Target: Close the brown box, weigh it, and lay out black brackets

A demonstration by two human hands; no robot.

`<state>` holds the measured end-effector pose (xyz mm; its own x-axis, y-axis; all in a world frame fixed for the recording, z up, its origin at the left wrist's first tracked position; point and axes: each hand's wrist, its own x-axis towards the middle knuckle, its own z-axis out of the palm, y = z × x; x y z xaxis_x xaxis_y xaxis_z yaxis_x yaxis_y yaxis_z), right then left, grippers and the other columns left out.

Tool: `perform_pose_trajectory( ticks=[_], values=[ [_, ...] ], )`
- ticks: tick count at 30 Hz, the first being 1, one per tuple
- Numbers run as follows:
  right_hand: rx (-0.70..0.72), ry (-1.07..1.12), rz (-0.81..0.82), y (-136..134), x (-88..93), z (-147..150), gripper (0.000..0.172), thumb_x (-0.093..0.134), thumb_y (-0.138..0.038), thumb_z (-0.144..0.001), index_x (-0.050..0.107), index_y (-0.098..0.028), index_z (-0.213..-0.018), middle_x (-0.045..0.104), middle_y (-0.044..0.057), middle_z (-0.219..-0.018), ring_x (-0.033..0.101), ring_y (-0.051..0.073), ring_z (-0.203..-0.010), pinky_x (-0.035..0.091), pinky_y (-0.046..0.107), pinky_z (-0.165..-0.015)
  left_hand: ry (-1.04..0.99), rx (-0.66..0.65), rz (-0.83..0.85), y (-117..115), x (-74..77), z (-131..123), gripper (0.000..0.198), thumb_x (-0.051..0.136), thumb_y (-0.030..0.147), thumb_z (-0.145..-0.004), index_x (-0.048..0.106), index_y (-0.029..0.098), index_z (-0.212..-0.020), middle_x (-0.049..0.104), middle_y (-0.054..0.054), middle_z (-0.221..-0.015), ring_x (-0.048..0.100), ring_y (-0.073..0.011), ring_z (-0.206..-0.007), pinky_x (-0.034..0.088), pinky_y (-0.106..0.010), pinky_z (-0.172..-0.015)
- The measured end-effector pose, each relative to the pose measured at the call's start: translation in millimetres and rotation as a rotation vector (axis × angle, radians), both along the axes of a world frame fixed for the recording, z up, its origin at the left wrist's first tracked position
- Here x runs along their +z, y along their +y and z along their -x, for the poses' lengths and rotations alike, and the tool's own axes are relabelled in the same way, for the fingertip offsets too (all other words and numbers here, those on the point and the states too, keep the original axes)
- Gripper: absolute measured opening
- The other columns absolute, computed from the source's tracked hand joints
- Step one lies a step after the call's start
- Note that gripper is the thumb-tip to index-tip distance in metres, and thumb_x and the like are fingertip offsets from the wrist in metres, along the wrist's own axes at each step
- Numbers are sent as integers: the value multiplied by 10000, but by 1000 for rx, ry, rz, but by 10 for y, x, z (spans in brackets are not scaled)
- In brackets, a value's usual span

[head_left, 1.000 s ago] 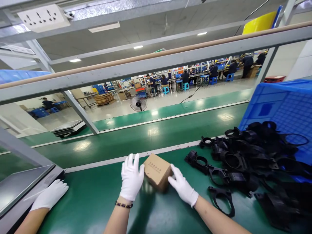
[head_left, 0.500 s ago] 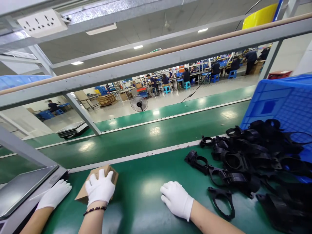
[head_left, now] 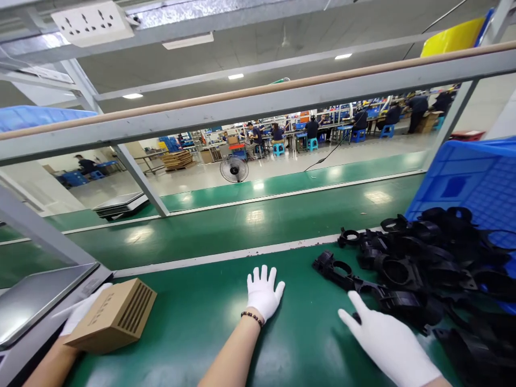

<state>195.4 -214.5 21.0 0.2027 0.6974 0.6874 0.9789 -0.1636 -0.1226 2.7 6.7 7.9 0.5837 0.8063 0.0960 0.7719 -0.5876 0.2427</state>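
Note:
My left hand (head_left: pixel 264 294), in a white glove with a beaded bracelet at the wrist, lies palm down on the green work surface (head_left: pixel 193 301), fingers spread, holding nothing. My right hand (head_left: pixel 382 338), also gloved, hovers by the near left side of a heap of black plastic ring-shaped brackets (head_left: pixel 403 269). Its thumb and index finger are apart; the other fingers look curled, and no part shows in it. A brown cardboard box (head_left: pixel 108 317) with dark slots stands tilted to the left of my left hand. Another person's gloved hand (head_left: pixel 83 312) is partly hidden behind that box.
A blue plastic crate (head_left: pixel 463 177) lies tipped behind the brackets. At the left edge is a metal-topped scale (head_left: pixel 44 301). A grey frame rail (head_left: pixel 242 107) crosses ahead, with a fan (head_left: pixel 234 170) and several seated people beyond it.
My left hand has left the cardboard box and moved right, onto the green surface. The box is now further left, by the other person's hand. My right hand has moved right, to the brackets.

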Motion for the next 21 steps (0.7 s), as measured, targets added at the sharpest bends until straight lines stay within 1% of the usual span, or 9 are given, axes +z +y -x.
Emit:
perform_pose_trajectory(
  ticks=[3,5,8,10,12,14,16,19,21],
  values=[
    [137,-256,85,-154,-115,-145,291,385,-207,-842,660,-301,-853,700,50,-783,380,94,-252,115,281,-352,-56,-47,22,39,-6,34,553,453,500,-846,520,215,-1315,423,-141,-1433,280,-404,-1353,140,-609,-1100],
    [103,-223,168,-92,-74,-2,208,451,-247,-838,652,-303,-838,679,25,-694,455,118,-315,195,270,-367,-116,-84,49,59,-22,60,533,477,482,-841,536,213,-1297,446,-129,-1420,293,-384,-1356,141,-582,-1118],
    [50,-73,309,242,111,415,98,583,-379,-802,623,-290,-809,583,-16,-527,532,172,-432,289,270,-432,-310,-42,128,118,-42,89,457,458,410,-861,566,205,-1254,502,-91,-1382,327,-322,-1356,156,-521,-1148],
    [125,-42,345,571,210,669,112,604,-384,-797,610,-278,-833,590,-7,-595,556,191,-533,337,285,-514,-459,30,200,187,-34,115,423,411,365,-883,578,186,-1228,533,-82,-1355,370,-270,-1342,211,-468,-1152],
    [211,-16,273,920,212,826,144,569,-298,-818,606,-252,-949,601,19,-695,565,199,-658,368,308,-637,-553,81,241,266,-6,154,425,350,345,-907,578,168,-1219,550,-96,-1334,434,-231,-1303,296,-420,-1127],
    [275,1,201,1225,111,888,211,514,-223,-830,591,-219,-1026,593,40,-752,551,205,-735,363,334,-722,-609,114,257,337,28,196,437,294,335,-923,572,171,-1218,562,-104,-1318,489,-203,-1257,358,-382,-1094],
    [320,-1,185,1434,-41,886,224,497,-212,-828,581,-202,-1035,585,42,-766,539,202,-742,359,336,-736,-664,148,283,380,45,220,435,282,327,-923,576,182,-1208,576,-97,-1302,513,-185,-1232,377,-355,-1082],
    [364,-7,204,1540,-230,835,203,530,-290,-828,570,-213,-1012,578,17,-750,527,185,-710,361,313,-714,-660,135,322,382,12,200,431,304,340,-910,590,181,-1191,591,-84,-1286,526,-189,-1218,382,-359,-1081],
    [372,-3,212,1519,-286,802,230,549,-354,-828,563,-232,-1022,579,4,-752,528,178,-707,363,303,-710,-579,47,310,352,-37,165,407,348,357,-890,629,199,-1139,619,-57,-1252,518,-210,-1226,343,-399,-1112]
  ],
)
